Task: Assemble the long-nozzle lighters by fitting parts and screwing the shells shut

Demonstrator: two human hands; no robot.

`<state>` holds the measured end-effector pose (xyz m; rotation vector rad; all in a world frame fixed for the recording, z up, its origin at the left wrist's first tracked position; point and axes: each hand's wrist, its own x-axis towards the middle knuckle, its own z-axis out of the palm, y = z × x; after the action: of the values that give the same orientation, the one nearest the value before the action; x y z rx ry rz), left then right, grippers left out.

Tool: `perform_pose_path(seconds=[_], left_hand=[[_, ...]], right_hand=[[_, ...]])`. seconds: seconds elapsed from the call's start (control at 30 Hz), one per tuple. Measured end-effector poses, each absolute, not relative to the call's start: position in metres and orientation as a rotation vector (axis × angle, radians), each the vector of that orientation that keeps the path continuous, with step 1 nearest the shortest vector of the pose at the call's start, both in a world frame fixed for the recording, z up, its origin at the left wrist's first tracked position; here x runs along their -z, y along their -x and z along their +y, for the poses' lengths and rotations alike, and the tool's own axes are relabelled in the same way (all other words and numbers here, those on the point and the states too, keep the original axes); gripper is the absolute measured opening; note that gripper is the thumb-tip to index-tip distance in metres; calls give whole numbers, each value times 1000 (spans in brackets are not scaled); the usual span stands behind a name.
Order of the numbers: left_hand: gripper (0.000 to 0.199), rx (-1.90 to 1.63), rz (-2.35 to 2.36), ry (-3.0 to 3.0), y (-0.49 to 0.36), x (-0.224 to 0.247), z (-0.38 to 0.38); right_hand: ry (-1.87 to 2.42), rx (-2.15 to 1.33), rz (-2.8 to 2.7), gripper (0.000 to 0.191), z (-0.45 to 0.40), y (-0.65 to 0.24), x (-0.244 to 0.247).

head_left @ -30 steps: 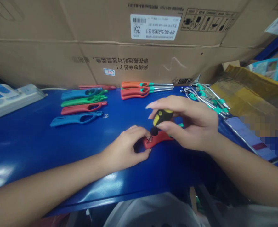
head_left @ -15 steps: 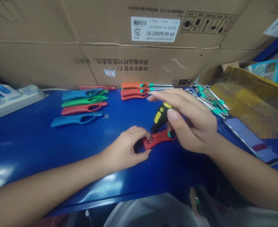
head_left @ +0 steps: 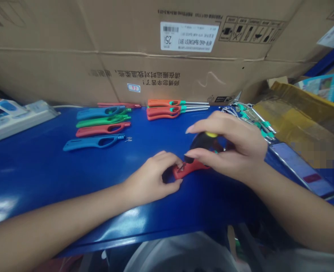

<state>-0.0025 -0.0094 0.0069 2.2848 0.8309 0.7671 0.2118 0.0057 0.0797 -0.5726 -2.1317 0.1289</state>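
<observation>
My left hand (head_left: 155, 175) pinches the left end of a red lighter body (head_left: 188, 169) that lies on the blue table. Over its right part is my right hand (head_left: 235, 145), with thumb and fingers curled round the handle of a black and yellow screwdriver (head_left: 202, 142). The handle leans low over the red body, and its tip is hidden. A bit of green shows on the red body under my right hand.
Four lighter shells, the nearest blue (head_left: 94, 142), lie at left. Two lighters with metal tubes (head_left: 163, 112) lie behind. Right are metal tube parts (head_left: 264, 126), a phone (head_left: 303, 170) and an open carton (head_left: 303, 113). A power strip (head_left: 19, 121) lies far left; a large cardboard box (head_left: 70, 75) stands behind.
The screwdriver handle has tilted lower, and my right hand has turned and spread wider around it. My left hand still holds the red body in nearly the same place.
</observation>
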Motion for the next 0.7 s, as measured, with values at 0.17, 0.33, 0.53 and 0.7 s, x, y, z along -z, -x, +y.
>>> perform_pose_path(seconds=[0.17, 0.33, 0.53, 0.7], left_hand=[[19, -737, 842, -2284, 2, -7, -9], [21, -759, 826, -2281, 3, -6, -8], [19, -733, 838, -2278, 3, -7, -9], [20, -740, 831, -2295, 3, -7, -9]], right_hand=[[650, -258, -2159, 36, 8, -209, -75], [525, -61, -2131, 37, 8, -210, -72], [606, -348, -2154, 36, 8, -209, -70], [535, -88, -2141, 36, 10, -213, -73]])
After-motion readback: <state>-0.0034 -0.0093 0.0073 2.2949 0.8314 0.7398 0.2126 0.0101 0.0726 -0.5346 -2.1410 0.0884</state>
